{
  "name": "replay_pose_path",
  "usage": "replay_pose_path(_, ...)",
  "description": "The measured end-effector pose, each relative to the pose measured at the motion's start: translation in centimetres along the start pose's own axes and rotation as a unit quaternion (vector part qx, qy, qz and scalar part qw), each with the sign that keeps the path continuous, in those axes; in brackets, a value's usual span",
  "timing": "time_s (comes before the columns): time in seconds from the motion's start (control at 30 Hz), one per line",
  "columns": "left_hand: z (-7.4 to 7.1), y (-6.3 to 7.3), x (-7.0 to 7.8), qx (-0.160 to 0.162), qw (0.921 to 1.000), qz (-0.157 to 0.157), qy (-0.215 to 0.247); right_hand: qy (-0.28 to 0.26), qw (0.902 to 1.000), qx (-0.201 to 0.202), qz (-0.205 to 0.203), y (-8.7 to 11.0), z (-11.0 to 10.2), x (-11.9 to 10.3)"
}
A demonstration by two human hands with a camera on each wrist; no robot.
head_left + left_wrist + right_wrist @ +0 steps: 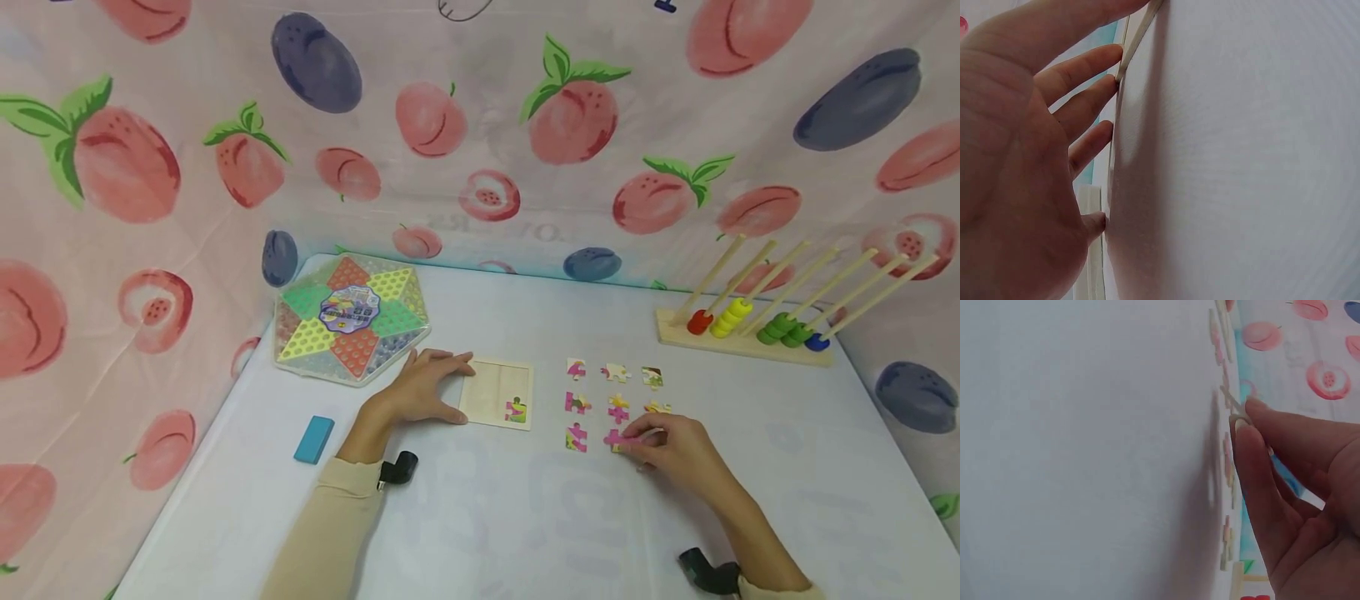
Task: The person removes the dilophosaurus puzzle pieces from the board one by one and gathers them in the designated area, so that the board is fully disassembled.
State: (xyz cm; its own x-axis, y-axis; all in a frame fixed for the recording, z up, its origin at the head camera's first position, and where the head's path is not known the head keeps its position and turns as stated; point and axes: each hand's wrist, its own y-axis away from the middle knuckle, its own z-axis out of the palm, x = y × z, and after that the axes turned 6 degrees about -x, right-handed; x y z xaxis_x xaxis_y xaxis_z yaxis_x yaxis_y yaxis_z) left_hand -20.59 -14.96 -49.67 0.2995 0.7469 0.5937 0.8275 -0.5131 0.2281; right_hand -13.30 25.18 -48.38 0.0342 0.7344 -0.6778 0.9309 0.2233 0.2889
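Note:
My left hand (422,389) rests at the left side of a square wooden puzzle tray (483,392), thumb and index finger spread to its two left corners. In the left wrist view its fingers (1088,107) are extended and touch the tray edge and table. One puzzle piece (516,409) lies in the tray's lower right corner. Between thumb and fingers, my right hand (675,446) pinches a pink puzzle piece (617,439) just right of the bottom row. Held edge-on in the right wrist view, the piece (1232,401) appears tilted above the table.
Several loose puzzle pieces (577,402) lie in rows between the tray and my right hand. A hexagonal Chinese checkers box (307,300) stands behind my left hand, a blue block (313,439) to its left. A wooden bead-stacking rack (750,342) stands at the back right, before a fruit-print curtain (487,108).

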Motion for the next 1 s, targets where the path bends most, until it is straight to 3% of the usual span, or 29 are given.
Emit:
replay_pose_path(0.27, -0.09, 0.01, 0.08, 0.0, 1.0, -0.001, 0.007, 0.027, 0.9992, 0.013, 0.025, -0.33, 0.39, 0.01)
replay_pose_path(0.63, -0.02, -0.05, -0.17, 0.003, 1.0, 0.005, 0.006, 0.081, 0.9962, 0.026, -0.016, -0.55, 0.6, -0.1)
replay_pose_path(0.87, -0.1, 0.11, -0.04, 0.003, 1.0, 0.006, 0.007, 0.136, 0.9901, 0.034, -0.014, -0.62, 0.6, -0.58)
replay_pose_path(1.0, -0.09, 0.14, -0.03, 0.002, 0.9999, 0.007, 0.009, 0.137, 0.9902, 0.027, -0.008, -0.59, 0.57, -0.66)
